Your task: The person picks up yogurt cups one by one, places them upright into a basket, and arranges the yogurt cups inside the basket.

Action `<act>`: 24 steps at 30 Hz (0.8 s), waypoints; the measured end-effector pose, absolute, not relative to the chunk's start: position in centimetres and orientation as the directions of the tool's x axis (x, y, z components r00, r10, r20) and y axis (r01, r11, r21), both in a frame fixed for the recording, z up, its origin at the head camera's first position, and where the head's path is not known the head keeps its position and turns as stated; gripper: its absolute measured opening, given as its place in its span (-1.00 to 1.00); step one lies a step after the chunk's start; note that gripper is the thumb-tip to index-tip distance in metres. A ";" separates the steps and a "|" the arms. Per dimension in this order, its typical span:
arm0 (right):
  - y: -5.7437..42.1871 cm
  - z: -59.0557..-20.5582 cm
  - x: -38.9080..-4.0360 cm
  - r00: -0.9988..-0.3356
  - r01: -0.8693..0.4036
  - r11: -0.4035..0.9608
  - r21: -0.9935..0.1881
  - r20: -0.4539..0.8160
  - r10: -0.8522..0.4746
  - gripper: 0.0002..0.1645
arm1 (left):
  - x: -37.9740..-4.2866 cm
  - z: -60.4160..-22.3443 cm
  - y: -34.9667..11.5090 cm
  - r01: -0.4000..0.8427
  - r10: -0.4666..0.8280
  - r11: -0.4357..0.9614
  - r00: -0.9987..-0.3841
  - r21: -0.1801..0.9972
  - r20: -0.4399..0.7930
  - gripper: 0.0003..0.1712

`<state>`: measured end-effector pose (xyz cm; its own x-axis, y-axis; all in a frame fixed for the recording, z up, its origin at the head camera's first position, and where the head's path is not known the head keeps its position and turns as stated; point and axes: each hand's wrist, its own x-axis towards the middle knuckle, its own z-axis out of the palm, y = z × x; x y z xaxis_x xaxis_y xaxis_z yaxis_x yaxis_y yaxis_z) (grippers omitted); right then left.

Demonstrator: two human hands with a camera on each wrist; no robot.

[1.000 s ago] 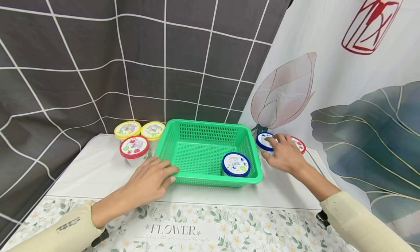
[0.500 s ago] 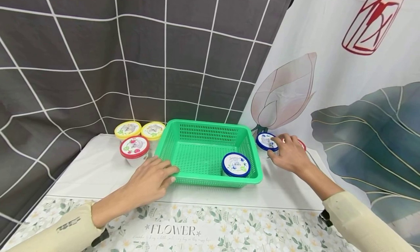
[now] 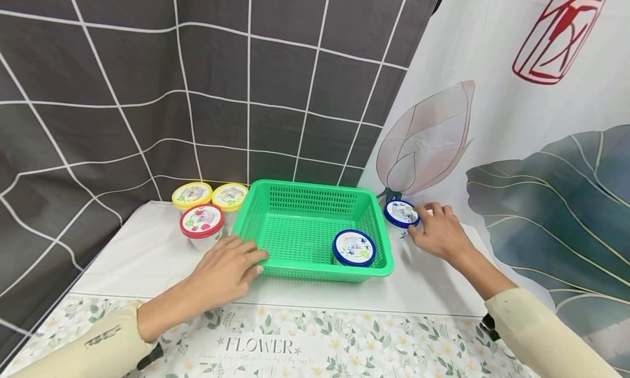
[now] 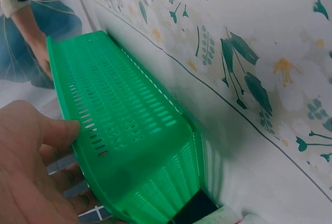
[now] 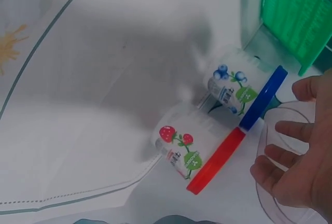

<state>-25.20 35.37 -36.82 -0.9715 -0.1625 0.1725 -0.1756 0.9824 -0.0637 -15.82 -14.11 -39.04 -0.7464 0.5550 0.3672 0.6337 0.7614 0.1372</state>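
A green plastic basket (image 3: 300, 184) stands mid-table with one blue-lidded cup (image 3: 354, 247) in its front right corner. My left hand (image 3: 231, 264) rests flat against the basket's front left wall (image 4: 129, 130), fingers straight (image 4: 57, 130). To the right of the basket stand a second blue-lidded cup (image 3: 401, 213) and a red-lidded strawberry cup (image 5: 189, 151). In the head view my right hand (image 3: 435, 229) hides the red-lidded one. The right wrist view shows that hand (image 5: 293, 159) with fingers spread just above both lids, gripping neither cup.
Two yellow-lidded cups (image 3: 191, 193) (image 3: 229, 195) and another red-lidded cup (image 3: 202, 220) stand left of the basket. Hanging cloths close the back and right sides. A flower-print cloth (image 3: 305, 339) covers the table's near edge.
My right hand has slid right, from on top of the outer blue-lidded cup to over the red-lidded cup, uncovering the blue lid. The left hand and the basket have not moved.
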 end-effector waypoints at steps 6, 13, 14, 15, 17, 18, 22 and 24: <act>36.0 -36.9 -25.6 -0.975 -0.153 0.986 -0.070 0.175 -0.139 -0.26 | -15.8 -39.0 -14.1 0.636 0.557 0.760 -0.743 0.135 0.372 -0.74; 36.9 -37.2 -26.1 -0.986 -0.116 0.990 -0.086 0.128 -0.104 -0.27 | -15.8 -38.9 -14.1 0.632 0.556 0.762 -0.749 0.138 0.360 -0.74; 37.0 -37.2 -26.1 -0.988 -0.109 0.990 -0.090 0.122 -0.098 -0.27 | -15.8 -38.9 -14.1 0.631 0.555 0.763 -0.750 0.140 0.359 -0.74; 37.1 -37.3 -26.2 -0.989 -0.104 0.990 -0.091 0.115 -0.093 -0.26 | -15.8 -38.9 -14.1 0.630 0.554 0.763 -0.752 0.142 0.358 -0.74; 37.3 -37.3 -26.4 -0.991 -0.093 0.991 -0.096 0.103 -0.083 -0.25 | -15.8 -38.9 -14.1 0.630 0.553 0.764 -0.752 0.143 0.358 -0.74; 37.4 -37.4 -26.4 -0.992 -0.087 0.991 -0.099 0.097 -0.077 -0.24 | -15.8 -38.9 -14.1 0.630 0.554 0.763 -0.751 0.142 0.359 -0.75; 37.8 -37.5 -26.7 -0.995 -0.068 0.992 -0.109 0.075 -0.060 -0.20 | -15.7 -38.9 -14.1 0.634 0.557 0.762 -0.746 0.133 0.365 -0.75; 38.0 -37.5 -26.9 -0.996 -0.059 0.992 -0.113 0.066 -0.052 -0.20 | -15.7 -38.9 -14.1 0.636 0.558 0.761 -0.744 0.131 0.368 -0.75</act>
